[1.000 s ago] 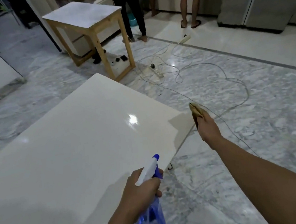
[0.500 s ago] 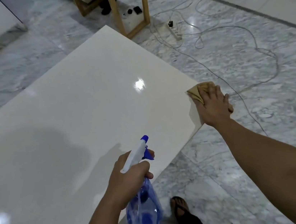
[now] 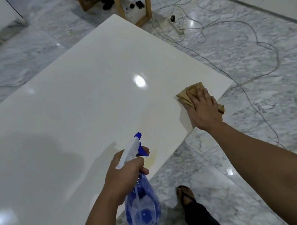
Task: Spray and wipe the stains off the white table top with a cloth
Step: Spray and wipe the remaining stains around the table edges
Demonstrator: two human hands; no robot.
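the left hand (image 3: 123, 176) is wrapped tight around the neck of a blue see-through spray bottle (image 3: 142, 205), with one finger on the blue trigger. the white and blue nozzle points away from the person, over the white desk (image 3: 68, 113). the bottle hangs at the near edge of the desk, and its round body shows over the floor. the right hand (image 3: 203, 110) lies flat with straight fingers on a tan cloth (image 3: 188, 93), pressing it down on the desk close to the right edge. one end of the cloth sticks out past that edge. a faint yellow stain (image 3: 153, 159) sits on the desk just beside the bottle's trigger. the desk top is shiny and shows bright light spots. the floor (image 3: 255, 98) is grey marble. white cables (image 3: 230, 48) curl across it, with a power strip (image 3: 177, 26) near the far corner of the desk. a wooden table's legs (image 3: 146, 1) stand beyond. a foot in a sandal (image 3: 186, 195) is near the bottle.
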